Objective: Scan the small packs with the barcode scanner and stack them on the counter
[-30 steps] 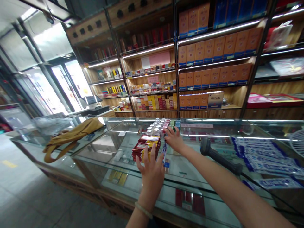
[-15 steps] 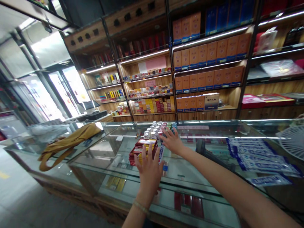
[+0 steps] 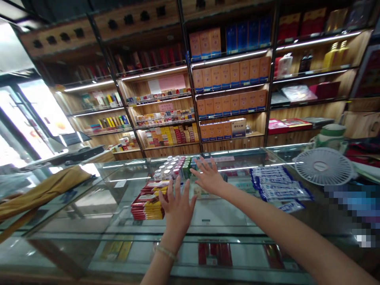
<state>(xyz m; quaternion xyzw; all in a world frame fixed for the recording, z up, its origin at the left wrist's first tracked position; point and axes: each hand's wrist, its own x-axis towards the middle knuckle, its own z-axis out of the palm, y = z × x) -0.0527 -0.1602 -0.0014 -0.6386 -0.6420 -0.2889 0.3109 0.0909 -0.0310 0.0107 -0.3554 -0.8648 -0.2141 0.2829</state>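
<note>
My left hand (image 3: 178, 204) is spread over the glass counter (image 3: 190, 229), its fingers apart and holding nothing. Just beyond and left of its fingers lie stacks of red and yellow packets (image 3: 147, 206); whether the fingertips touch them I cannot tell. My right hand (image 3: 210, 177) reaches further in with fingers stretched out, also holding nothing. Beside its fingertips stand rows of small containers: white-topped ones (image 3: 168, 168) on the left and green ones (image 3: 187, 166) on the right. Part of the rows is hidden behind my hands.
On the right lie blue and white packets (image 3: 279, 184), a round white fan (image 3: 323, 167) and a green-and-white jug (image 3: 331, 136). A mustard-coloured cloth item (image 3: 47, 188) lies at the left. Shelves with orange boxes (image 3: 231, 75) stand behind the counter.
The view has swung to the right, so the counter's contents sit further left and the fan and jug show fully. Both hands stay spread above the counter.
</note>
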